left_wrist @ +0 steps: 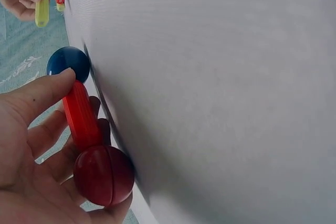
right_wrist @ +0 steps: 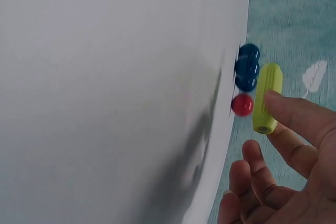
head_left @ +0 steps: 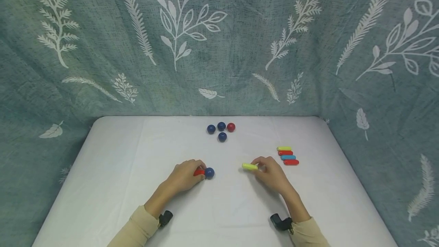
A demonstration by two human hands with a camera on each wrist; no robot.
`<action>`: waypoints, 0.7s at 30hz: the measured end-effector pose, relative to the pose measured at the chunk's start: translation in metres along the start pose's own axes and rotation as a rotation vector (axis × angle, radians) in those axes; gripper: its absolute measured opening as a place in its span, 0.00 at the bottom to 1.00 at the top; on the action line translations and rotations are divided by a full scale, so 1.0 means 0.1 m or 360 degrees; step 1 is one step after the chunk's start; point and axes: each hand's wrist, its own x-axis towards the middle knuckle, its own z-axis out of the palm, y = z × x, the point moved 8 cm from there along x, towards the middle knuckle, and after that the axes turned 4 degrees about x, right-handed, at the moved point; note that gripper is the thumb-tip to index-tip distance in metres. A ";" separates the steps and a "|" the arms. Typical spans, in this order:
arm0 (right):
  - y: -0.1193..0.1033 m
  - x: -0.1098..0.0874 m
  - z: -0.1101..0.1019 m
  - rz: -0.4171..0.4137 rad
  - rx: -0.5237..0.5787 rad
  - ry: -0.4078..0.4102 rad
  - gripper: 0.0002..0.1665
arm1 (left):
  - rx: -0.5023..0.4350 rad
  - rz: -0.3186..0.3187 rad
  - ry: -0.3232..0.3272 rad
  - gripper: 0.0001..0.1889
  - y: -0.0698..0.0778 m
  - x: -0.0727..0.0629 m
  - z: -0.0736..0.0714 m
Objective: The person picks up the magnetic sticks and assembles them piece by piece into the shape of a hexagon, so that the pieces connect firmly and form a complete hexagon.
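Observation:
My left hand (head_left: 185, 174) grips a joined toy piece: a ribbed red rod (left_wrist: 82, 116) with a blue ball (left_wrist: 70, 65) at one end and a dark red ball (left_wrist: 104, 176) at the other. In the head view the dark red ball is hidden behind the hand. Between thumb and forefinger, my right hand (head_left: 272, 174) pinches a yellow-green rod (right_wrist: 268, 98) that points left, toward the blue ball. Both ends of this rod are bare in the right wrist view. A stretch of white table separates the two hands.
Beyond the hands lie three blue balls (head_left: 222, 137) and a red ball (head_left: 231, 127). Right of my right hand, several rods lie in a stack, among them a blue rod (head_left: 288, 157) and a yellow rod (head_left: 284, 148). A leaf-patterned green curtain (head_left: 240, 48) borders the white table (head_left: 113, 155).

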 end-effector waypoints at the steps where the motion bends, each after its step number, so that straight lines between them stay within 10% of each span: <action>1: -0.03 0.01 0.04 -0.0003 0.0002 -0.0007 0.12 | 0.0000 -0.0001 0.0001 0.13 0.00 0.00 0.00; 21: -0.50 0.11 0.65 -0.0149 0.0019 -0.0219 0.10 | -0.0010 -0.0040 -0.0009 0.13 -0.03 -0.02 -0.01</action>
